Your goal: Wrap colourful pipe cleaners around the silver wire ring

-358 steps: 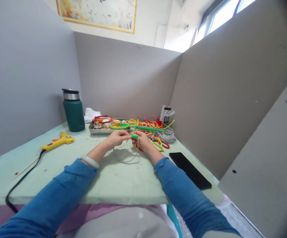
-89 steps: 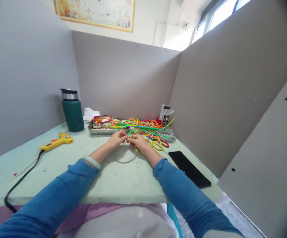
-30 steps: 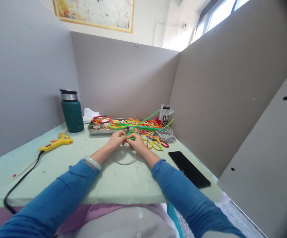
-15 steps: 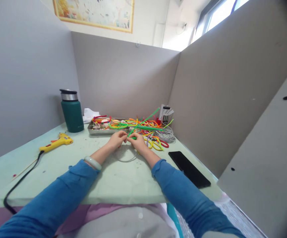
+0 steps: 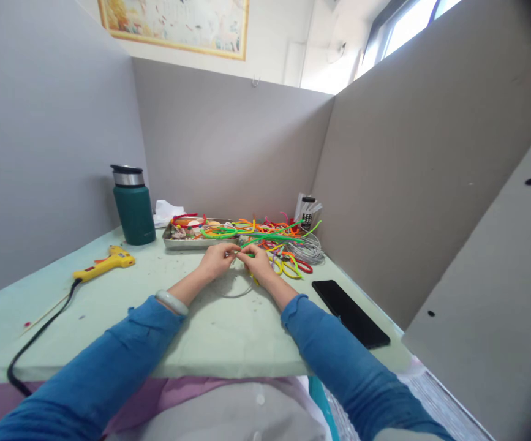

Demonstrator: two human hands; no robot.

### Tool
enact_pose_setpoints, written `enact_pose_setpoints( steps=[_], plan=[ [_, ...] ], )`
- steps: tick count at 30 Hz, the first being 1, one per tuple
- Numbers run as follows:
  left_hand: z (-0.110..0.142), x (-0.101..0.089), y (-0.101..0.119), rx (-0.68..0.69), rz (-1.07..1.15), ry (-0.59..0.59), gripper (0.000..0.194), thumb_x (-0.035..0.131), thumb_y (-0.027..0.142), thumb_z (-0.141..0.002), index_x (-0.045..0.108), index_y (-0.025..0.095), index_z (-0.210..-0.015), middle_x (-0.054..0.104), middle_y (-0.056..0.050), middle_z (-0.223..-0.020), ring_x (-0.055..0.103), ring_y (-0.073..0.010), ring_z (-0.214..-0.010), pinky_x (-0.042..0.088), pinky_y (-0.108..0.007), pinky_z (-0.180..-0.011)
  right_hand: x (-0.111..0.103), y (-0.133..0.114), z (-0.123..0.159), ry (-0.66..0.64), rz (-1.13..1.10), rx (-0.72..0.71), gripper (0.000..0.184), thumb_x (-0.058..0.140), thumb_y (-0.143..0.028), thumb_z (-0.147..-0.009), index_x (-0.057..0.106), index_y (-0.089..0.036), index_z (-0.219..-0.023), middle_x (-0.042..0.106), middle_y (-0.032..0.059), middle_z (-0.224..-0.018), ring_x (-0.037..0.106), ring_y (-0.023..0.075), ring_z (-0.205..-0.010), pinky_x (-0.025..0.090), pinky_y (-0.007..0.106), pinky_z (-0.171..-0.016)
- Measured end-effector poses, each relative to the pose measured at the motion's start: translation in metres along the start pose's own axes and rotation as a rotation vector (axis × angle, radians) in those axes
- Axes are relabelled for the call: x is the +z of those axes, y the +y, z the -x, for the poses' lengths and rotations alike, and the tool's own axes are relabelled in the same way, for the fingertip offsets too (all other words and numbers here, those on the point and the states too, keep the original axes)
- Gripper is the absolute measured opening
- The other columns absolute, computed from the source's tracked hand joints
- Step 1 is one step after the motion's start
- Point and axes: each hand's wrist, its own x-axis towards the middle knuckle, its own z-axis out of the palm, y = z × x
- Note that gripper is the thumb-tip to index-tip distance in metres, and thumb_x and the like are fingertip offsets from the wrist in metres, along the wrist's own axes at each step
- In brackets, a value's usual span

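Directions are taken from the point where my hands meet, twelve o'clock lying straight ahead. My right hand (image 5: pixel 256 264) pinches a green pipe cleaner (image 5: pixel 289 228) between thumb and forefinger, the stem slanting towards two o'clock across a heap of pipe cleaners (image 5: pixel 271 227); its near end is concealed by my fingertips. My left hand (image 5: pixel 216 261) meets the right, thumb and forefinger drawn narrow, but I cannot tell whether they close on anything. At six o'clock, the lower arc of a grey wire loop (image 5: pixel 237 296) shows; its upper part is hidden, so any join with the stem cannot be made out. The metal tray (image 5: pixel 192 245) at eleven holds small pieces too jumbled to name. A coil of grey wire (image 5: pixel 310 252) lies at three, one side lost among the heap, and a black phone (image 5: pixel 350 313) at four. A yellow glue gun (image 5: pixel 104 264) rests at nine, its cord (image 5: pixel 40 327) vanishing behind my left sleeve (image 5: pixel 95 361); a green bottle (image 5: pixel 134 214) stands at ten. Both sleeves are cut off below.
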Motion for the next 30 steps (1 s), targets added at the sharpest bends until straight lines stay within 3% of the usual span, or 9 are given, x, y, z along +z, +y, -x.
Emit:
enact_pose_setpoints(
  steps=[8, 16, 26, 30],
  plan=[
    [-0.0012, 0.0022, -0.0071, 0.038, 0.002, 0.025, 0.024, 0.053, 0.029, -0.074, 0.070, 0.020, -0.089, 0.068, -0.006, -0.087, 0.058, -0.0157, -0.073, 0.041, -0.024, -0.068, -0.0008, 0.0018, 0.0001, 0.003, 0.041, -0.040, 0.017, 0.056, -0.034, -0.067, 0.053, -0.018, -0.067, 0.047, -0.0052, -0.051, 0.041, 0.0087, -0.044, 0.033, 0.021, -0.046],
    [-0.0025, 0.0018, -0.0085, 0.020, -0.012, 0.027, 0.021, 0.056, 0.030, -0.072, 0.072, 0.020, -0.083, 0.068, -0.005, -0.077, 0.057, -0.0146, -0.066, 0.039, -0.022, -0.062, -0.0032, 0.0016, 0.0001, 0.024, 0.157, -0.163, 0.015, 0.055, -0.032, -0.069, 0.055, -0.017, -0.068, 0.054, -0.0020, -0.063, 0.047, 0.0111, -0.059, 0.037, 0.022, -0.057],
    [-0.0019, -0.0019, -0.0043, -0.034, -0.014, -0.037, 0.027, 0.054, 0.035, -0.073, 0.070, 0.015, -0.083, 0.068, -0.006, -0.082, 0.057, -0.0145, -0.067, 0.040, -0.023, -0.062, -0.0026, -0.0030, 0.0028, 0.020, 0.188, -0.212, 0.011, 0.055, -0.027, -0.069, 0.054, -0.016, -0.067, 0.054, -0.0018, -0.063, 0.048, 0.0115, -0.061, 0.037, 0.022, -0.059],
    [-0.0004, -0.0037, -0.0023, -0.103, 0.020, -0.104, 0.031, 0.053, 0.038, -0.073, 0.069, 0.014, -0.085, 0.066, -0.004, -0.068, 0.054, -0.0122, -0.053, 0.039, -0.022, -0.055, -0.0044, -0.0063, 0.0041, -0.001, 0.223, -0.243, 0.010, 0.054, -0.025, -0.069, 0.054, -0.016, -0.066, 0.055, -0.0015, -0.064, 0.049, 0.0115, -0.062, 0.037, 0.022, -0.059]
  ],
)
